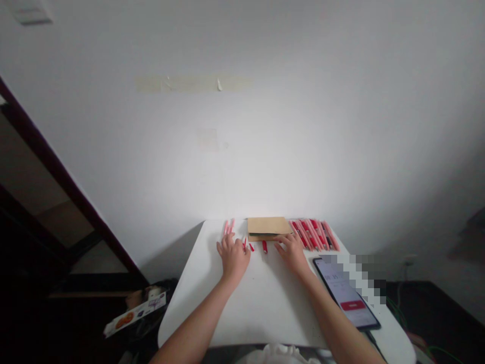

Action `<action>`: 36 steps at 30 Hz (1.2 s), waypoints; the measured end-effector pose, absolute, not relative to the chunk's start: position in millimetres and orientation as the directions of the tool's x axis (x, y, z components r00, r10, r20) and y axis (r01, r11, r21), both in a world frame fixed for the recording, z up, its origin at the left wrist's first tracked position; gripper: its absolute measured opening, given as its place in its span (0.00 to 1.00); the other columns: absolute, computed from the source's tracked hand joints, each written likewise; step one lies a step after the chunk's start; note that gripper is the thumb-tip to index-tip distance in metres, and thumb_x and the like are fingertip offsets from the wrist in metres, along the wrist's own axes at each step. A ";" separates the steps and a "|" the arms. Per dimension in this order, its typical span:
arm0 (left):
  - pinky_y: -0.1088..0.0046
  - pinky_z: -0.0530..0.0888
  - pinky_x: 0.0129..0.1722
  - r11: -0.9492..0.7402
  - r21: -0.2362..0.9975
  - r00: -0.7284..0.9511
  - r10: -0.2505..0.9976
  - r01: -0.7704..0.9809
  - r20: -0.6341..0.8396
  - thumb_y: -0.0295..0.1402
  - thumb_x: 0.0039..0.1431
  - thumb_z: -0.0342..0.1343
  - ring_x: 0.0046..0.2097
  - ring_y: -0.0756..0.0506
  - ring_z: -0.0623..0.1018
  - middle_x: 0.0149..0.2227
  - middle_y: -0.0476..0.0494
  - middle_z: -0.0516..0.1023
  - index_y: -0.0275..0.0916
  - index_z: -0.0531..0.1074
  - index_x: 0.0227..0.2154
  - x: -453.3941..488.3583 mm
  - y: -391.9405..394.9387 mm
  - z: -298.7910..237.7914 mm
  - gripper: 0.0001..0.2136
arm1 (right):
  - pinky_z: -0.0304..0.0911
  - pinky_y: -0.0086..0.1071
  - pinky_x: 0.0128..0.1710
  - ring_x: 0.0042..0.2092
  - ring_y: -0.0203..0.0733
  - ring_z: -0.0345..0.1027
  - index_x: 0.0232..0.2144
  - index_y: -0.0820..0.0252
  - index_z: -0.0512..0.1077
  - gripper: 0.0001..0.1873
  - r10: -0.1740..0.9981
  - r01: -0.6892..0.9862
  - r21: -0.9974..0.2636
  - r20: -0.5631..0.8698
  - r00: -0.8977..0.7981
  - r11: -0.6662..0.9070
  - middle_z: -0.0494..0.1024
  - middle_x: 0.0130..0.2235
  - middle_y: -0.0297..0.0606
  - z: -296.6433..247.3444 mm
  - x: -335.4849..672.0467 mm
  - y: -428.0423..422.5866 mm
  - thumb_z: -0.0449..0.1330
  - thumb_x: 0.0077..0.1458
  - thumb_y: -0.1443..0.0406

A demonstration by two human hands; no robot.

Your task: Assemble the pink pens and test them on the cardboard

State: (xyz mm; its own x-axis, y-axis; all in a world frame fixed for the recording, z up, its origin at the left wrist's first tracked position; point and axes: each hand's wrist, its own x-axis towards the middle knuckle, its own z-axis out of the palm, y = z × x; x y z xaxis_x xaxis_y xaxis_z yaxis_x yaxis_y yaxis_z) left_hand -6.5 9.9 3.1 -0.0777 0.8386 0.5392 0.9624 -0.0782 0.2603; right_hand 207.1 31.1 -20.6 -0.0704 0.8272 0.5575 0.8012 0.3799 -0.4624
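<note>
My left hand [233,257] rests on the white table with its fingers spread, the tips at the lower ends of two slim pink pen barrels [232,225]. Beside its thumb lie a thin red pen piece [244,243] and a small red piece [251,247]. A thicker red piece [264,246], perhaps a pen cap, lies between the hands. My right hand [292,253] has its fingers apart, close to the front right corner of a brown cardboard box [269,225]. Nothing shows in its grasp. A row of pink and red pens [314,235] lies just right of it.
A phone [341,293] with a lit screen lies on the right of the white table [261,308], a cable at its lower end. The wall [235,172] rises directly behind the table. Left of the table, a printed box [136,314] sits lower down among other items.
</note>
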 end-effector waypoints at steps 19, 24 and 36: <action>0.44 0.63 0.58 -0.078 0.236 -0.059 0.850 0.969 0.523 0.29 0.52 0.58 0.58 0.32 0.67 0.53 0.33 0.70 0.40 0.73 0.30 -6.7 10.1 -0.1 0.02 | 0.60 0.43 0.50 0.48 0.51 0.64 0.37 0.53 0.80 0.09 0.826 0.820 -0.441 0.560 -0.066 0.365 0.78 0.41 0.43 -20.7 206.4 31.7 0.59 0.57 0.66; 0.46 0.63 0.57 -0.123 0.245 -0.027 0.848 0.962 0.530 0.31 0.54 0.58 0.58 0.33 0.68 0.52 0.33 0.73 0.40 0.73 0.31 -10.3 13.2 1.3 0.02 | 0.60 0.44 0.51 0.49 0.51 0.64 0.39 0.54 0.80 0.10 0.827 0.804 -0.461 0.558 -0.066 0.376 0.79 0.42 0.43 -23.0 207.1 32.5 0.59 0.58 0.66; 0.55 0.69 0.51 -0.165 0.297 0.007 0.884 0.940 0.468 0.32 0.58 0.55 0.50 0.36 0.76 0.46 0.36 0.80 0.42 0.74 0.43 -22.4 23.8 2.2 0.10 | 0.65 0.35 0.48 0.47 0.45 0.69 0.36 0.55 0.80 0.12 0.846 0.741 -0.482 0.487 -0.217 0.467 0.80 0.42 0.40 -17.2 202.6 23.5 0.57 0.57 0.68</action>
State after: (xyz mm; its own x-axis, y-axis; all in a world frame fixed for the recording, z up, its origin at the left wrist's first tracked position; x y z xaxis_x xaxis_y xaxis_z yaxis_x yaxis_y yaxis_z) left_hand -22.4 23.8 2.2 0.0073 0.8836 0.4682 0.9404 -0.1653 0.2972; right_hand 202.6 23.5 -17.2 -0.2167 0.8461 0.4869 0.7412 0.4672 -0.4820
